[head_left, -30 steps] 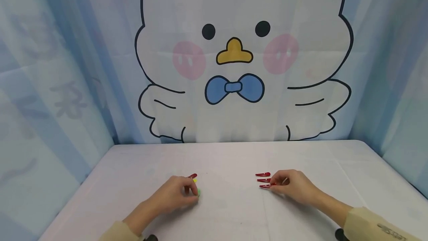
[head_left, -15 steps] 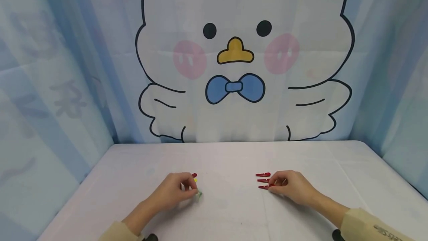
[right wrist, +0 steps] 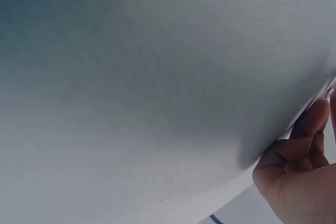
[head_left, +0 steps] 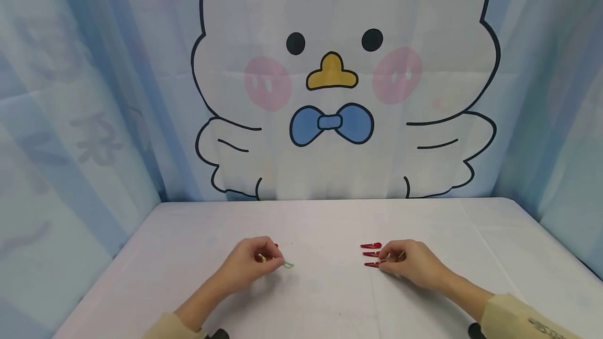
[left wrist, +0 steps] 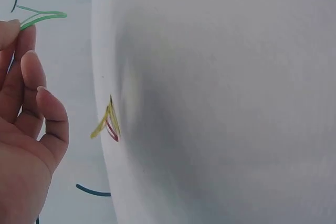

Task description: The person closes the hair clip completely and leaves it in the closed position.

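Note:
My left hand pinches one end of a green hair clip between thumb and index finger, held up off the table. In the left wrist view that green clip's two arms are spread apart. A yellow hair clip, also sprung apart, lies with a red hair clip beyond the hand; the head view mostly hides both behind the fingers. On the right, my right hand pinches the rounded end of the nearest red clip at the tabletop. Two more red clips, a middle one and a far one, lie above it in a row.
A white-covered table lies under both hands. Behind it hangs a curtain printed with a cartoon bird, and bluish curtains close off both sides.
My left hand has lifted the green clip up and slightly right, off the table. The nearest red clip has shifted slightly left and toward me with the right hand's fingertips.

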Motion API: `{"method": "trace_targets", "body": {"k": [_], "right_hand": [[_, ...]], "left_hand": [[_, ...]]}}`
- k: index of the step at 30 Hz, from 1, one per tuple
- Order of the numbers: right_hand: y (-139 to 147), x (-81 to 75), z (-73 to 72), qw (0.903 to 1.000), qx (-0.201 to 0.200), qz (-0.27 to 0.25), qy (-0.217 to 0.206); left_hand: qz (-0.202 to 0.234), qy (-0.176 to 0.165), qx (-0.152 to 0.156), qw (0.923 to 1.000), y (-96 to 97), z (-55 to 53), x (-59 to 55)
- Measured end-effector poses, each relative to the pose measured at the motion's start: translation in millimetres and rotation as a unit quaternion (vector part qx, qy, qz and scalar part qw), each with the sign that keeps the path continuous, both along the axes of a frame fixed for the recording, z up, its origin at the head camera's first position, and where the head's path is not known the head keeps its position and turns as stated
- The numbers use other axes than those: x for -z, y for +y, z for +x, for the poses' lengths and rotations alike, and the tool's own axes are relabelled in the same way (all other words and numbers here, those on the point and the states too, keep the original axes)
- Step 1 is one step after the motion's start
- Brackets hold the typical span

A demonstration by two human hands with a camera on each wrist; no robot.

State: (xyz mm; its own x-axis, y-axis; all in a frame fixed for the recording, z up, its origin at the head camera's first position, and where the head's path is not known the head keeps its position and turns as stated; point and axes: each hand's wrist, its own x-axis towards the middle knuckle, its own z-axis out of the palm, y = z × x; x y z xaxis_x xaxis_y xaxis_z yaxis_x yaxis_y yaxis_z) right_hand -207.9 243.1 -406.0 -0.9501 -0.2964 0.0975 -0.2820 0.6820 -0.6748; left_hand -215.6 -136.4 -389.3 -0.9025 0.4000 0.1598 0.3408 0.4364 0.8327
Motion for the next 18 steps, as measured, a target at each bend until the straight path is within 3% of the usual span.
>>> {"method": "trace_targets", "body": {"k": [8, 18], "right_hand": [[1, -8.0, -2.0, 0.9999, 0.015, -0.004, 0.000], [-9, -28.8, -2.7, 0.9986, 0.029, -0.038, 0.022]], "left_hand": [[0.049, -0.032, -0.001, 0.9983, 10.8, 4.5, -5.7], [0.126, -0.044, -0.043, 0.9902, 21.1, 5.5, -10.7]]}}
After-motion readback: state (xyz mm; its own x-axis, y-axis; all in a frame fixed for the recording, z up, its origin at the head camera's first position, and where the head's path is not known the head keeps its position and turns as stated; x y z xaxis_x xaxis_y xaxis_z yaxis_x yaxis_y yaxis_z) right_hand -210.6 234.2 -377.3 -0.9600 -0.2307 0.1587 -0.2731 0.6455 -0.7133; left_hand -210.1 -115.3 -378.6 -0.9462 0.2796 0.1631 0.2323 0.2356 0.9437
